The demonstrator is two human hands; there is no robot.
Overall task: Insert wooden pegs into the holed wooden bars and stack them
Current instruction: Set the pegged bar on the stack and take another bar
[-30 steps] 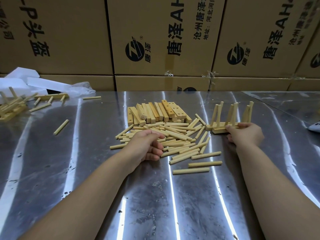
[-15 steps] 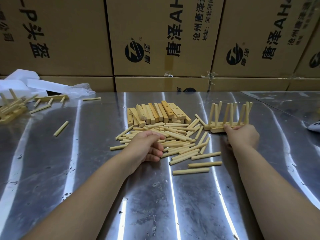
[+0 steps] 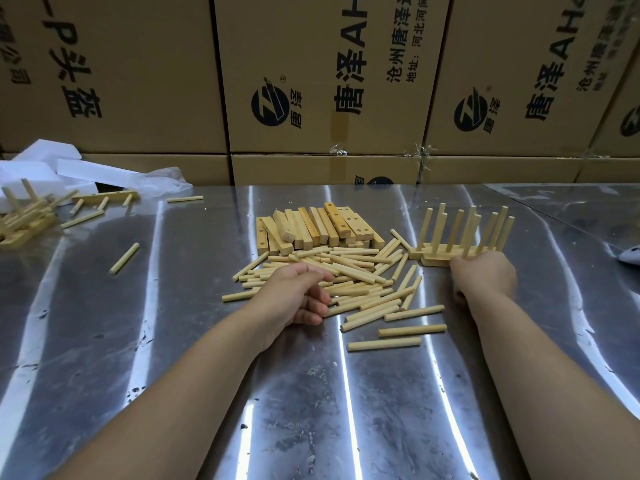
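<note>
Three pegs (image 3: 384,342) lie apart from the rest, nearest the near edge of the table (image 3: 311,427), right of centre. Just beyond them the left hand (image 3: 298,296) rests on the near side of the peg heap (image 3: 356,271), fingers curled. The right hand (image 3: 485,277) grips the near bar of the rack (image 3: 460,237), bars with upright pegs standing right of the heap. Unpegged bars (image 3: 311,226) are piled touching the heap's far side.

Risks, as judged:
- Round pegs on polished steel roll readily. A broad sweep of the left hand could scatter them towards the near edge.
- The rack's uprights lean unevenly, which suggests loose seating. A push at one end could tip it or shake pegs out.
- Outlying pegs lie just beside the rack's left end. If the rack is slid that way it could ride up on one and tilt.

Not determinable:
- Whether the left hand holds a peg, as the palm is turned away.
- The right fingertips, which are hidden behind the hand.
- How the rack's bars join.
- More pegged bars (image 3: 24,216) at the far left corner, cut off by the frame, beside white foam (image 3: 52,168).
- A pale object (image 3: 631,255) at the right edge, cut off and unidentified.
</note>
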